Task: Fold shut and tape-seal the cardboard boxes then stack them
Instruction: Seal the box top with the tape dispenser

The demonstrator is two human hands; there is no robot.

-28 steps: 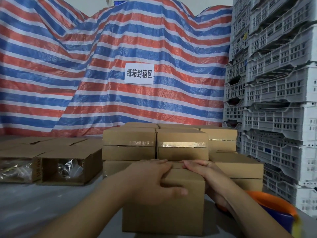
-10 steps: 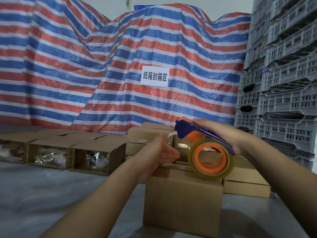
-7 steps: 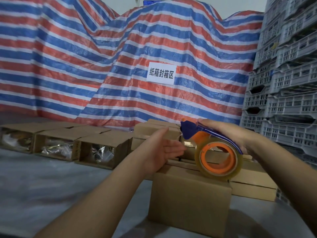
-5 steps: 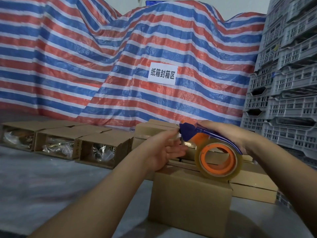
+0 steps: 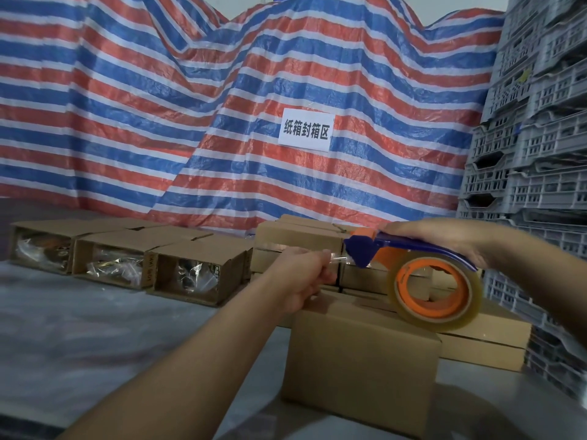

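The closed box (image 5: 359, 366) stood on the worktop (image 5: 95, 338), ready for sealing. The tape dispenser (image 5: 422, 281) was gripped in the right hand (image 5: 444, 239) above it, while the tape end (image 5: 338, 259) was pinched by the left hand (image 5: 301, 281), probably to be pulled out.

In front of me a grey table (image 5: 95, 338) covered in clear plastic sheeting carries a closed brown cardboard box (image 5: 359, 366) near and right of centre. Far left sits a row of three open-ended cardboard boxes (image 5: 127, 258) holding plastic-wrapped goods. Far right, sealed cardboard boxes (image 5: 298, 239) stand stacked together.
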